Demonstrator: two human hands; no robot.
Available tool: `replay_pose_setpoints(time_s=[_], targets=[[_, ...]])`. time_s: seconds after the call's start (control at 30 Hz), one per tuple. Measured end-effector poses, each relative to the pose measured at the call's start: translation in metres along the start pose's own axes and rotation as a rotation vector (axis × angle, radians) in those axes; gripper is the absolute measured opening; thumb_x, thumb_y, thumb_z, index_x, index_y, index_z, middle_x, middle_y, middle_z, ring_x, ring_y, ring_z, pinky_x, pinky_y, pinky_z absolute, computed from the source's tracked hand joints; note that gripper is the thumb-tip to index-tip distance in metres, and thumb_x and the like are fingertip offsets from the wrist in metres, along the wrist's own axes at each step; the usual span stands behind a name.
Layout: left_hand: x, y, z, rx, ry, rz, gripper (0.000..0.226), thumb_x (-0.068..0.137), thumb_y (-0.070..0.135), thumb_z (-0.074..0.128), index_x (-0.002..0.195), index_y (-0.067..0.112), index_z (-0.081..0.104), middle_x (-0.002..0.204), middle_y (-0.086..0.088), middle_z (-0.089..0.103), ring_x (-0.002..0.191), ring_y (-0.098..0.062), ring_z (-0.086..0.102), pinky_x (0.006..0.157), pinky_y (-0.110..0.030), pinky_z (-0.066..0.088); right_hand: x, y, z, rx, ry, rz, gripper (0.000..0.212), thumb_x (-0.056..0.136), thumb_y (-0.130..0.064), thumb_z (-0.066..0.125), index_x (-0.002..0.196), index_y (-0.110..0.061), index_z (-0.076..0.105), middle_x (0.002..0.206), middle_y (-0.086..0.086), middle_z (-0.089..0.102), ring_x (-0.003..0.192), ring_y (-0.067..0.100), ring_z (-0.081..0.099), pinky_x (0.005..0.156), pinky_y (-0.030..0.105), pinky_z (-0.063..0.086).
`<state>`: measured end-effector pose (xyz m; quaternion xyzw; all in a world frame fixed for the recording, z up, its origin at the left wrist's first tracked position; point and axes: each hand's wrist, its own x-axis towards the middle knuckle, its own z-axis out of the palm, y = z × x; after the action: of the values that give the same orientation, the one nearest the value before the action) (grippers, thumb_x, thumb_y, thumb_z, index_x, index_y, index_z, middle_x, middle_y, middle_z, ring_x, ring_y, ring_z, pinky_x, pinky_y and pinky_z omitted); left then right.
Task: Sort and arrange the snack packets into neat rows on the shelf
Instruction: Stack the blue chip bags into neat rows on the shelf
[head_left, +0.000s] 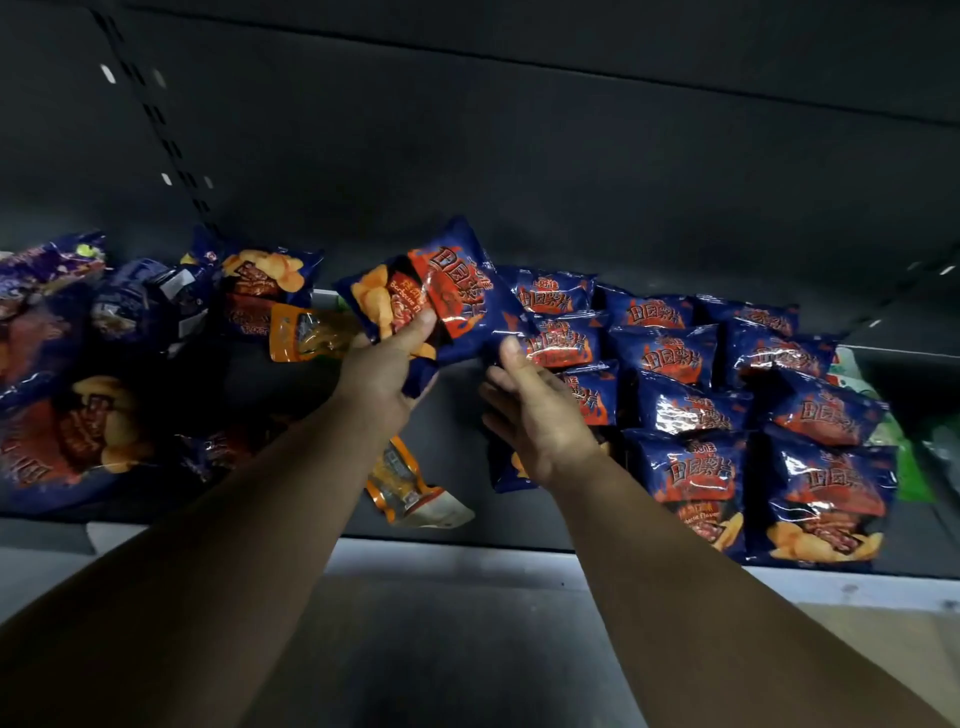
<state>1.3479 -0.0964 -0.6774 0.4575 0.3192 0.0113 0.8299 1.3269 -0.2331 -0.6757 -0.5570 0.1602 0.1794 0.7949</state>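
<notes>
done: blue packets (691, 410) rowed at shelf (467, 558) right end | left: pile (130, 322) unsorted at left end | left hand (384, 364) grasping packet (431, 296) | right hand (530, 410) released, touching row

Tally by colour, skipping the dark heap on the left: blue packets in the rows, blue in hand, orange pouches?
Blue packets in rows: 12 (one partly under the right hand)
Held blue packet, in the left hand: 1
Orange pouches: 2
Total: 15
</notes>
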Motion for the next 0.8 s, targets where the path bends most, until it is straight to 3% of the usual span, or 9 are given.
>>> replay_pose_setpoints(time_s=[0.07,0.13,0.27,0.37,0.47,0.6,0.67,0.73,0.8], targets=[[-0.005,-0.009,0.009,-0.04,-0.026,-0.027,0.041,0.08,0.018,0.073,0.116,0.021,0.053,0.105,-0.003,0.065,0.088,-0.019,0.064,0.063,-0.03,0.053,-0.002,0.0,0.001,0.027,-0.022,0.008,0.03,0.084,-0.033,0.065,0.098,-0.007,0.059,0.101,0.007,0.069,0.105,0.017,0.062,0.087,0.031,0.049],[-0.011,-0.021,0.018,-0.047,-0.073,-0.042,0.035,0.08,0.013,0.073,0.11,0.023,0.057,0.099,-0.003,0.069,0.084,-0.02,0.067,0.061,-0.03,0.054,-0.001,-0.003,0.003,0.081,-0.012,-0.013,0.018,0.085,-0.028,0.067,0.091,-0.014,0.058,0.089,0.002,0.069,0.088,0.015,0.067,0.085,0.032,0.053],[-0.018,-0.043,0.025,-0.012,-0.153,-0.043,0.029,0.08,0.007,0.071,0.098,0.026,0.059,0.097,-0.002,0.069,0.092,-0.024,0.067,0.074,-0.037,0.054,0.001,-0.009,0.001,0.199,0.125,-0.053,0.024,0.079,-0.015,0.074,0.096,-0.01,0.058,0.096,0.008,0.07,0.09,0.024,0.069,0.081,0.039,0.056],[-0.019,-0.052,0.022,0.038,-0.204,-0.039,0.044,0.079,0.006,0.071,0.118,0.02,0.057,0.111,-0.006,0.068,0.101,-0.027,0.066,0.076,-0.038,0.054,0.0,-0.008,-0.006,0.216,0.191,-0.038,0.032,0.078,-0.013,0.076,0.104,-0.007,0.057,0.101,0.012,0.069,0.088,0.026,0.069,0.072,0.037,0.057],[-0.021,-0.053,0.018,0.087,-0.221,0.007,0.048,0.08,0.004,0.07,0.123,0.018,0.055,0.115,-0.006,0.066,0.103,-0.025,0.064,0.079,-0.038,0.054,-0.002,-0.006,-0.009,0.184,0.197,-0.071,0.016,0.081,-0.01,0.073,0.089,-0.01,0.059,0.09,0.007,0.069,0.08,0.021,0.067,0.07,0.033,0.056],[-0.018,-0.048,0.009,0.316,-0.242,0.186,0.051,0.075,0.008,0.076,0.117,0.024,0.052,0.116,-0.003,0.065,0.108,-0.022,0.062,0.095,-0.045,0.049,-0.001,-0.007,-0.009,0.14,0.191,-0.095,0.016,0.082,-0.013,0.072,0.082,-0.014,0.056,0.083,0.001,0.066,0.075,0.016,0.064,0.065,0.028,0.054],[-0.02,-0.043,0.004,0.493,-0.254,0.233,0.051,0.075,0.015,0.078,0.115,0.026,0.048,0.115,0.001,0.064,0.104,-0.02,0.062,0.082,-0.039,0.054,0.0,-0.006,-0.009,0.111,0.185,-0.076,0.015,0.082,-0.015,0.073,0.088,-0.011,0.06,0.091,0.006,0.069,0.076,0.017,0.066,0.063,0.027,0.055],[-0.02,-0.034,-0.003,0.702,-0.288,0.202,0.043,0.078,0.027,0.075,0.11,0.027,0.047,0.107,0.004,0.063,0.085,-0.016,0.062,0.061,-0.028,0.048,0.002,-0.007,-0.009,0.086,0.201,-0.063,0.026,0.08,-0.016,0.075,0.099,-0.005,0.061,0.093,0.009,0.07,0.077,0.02,0.068,0.059,0.029,0.056],[-0.019,-0.021,-0.013,0.695,-0.326,0.089,0.033,0.08,0.041,0.068,0.103,0.028,0.049,0.107,0.001,0.064,0.073,-0.013,0.059,0.061,-0.025,0.043,0.004,-0.01,-0.012,0.053,0.177,-0.096,0.021,0.082,-0.015,0.073,0.096,-0.004,0.063,0.086,0.008,0.07,0.07,0.018,0.069,0.056,0.027,0.057]])
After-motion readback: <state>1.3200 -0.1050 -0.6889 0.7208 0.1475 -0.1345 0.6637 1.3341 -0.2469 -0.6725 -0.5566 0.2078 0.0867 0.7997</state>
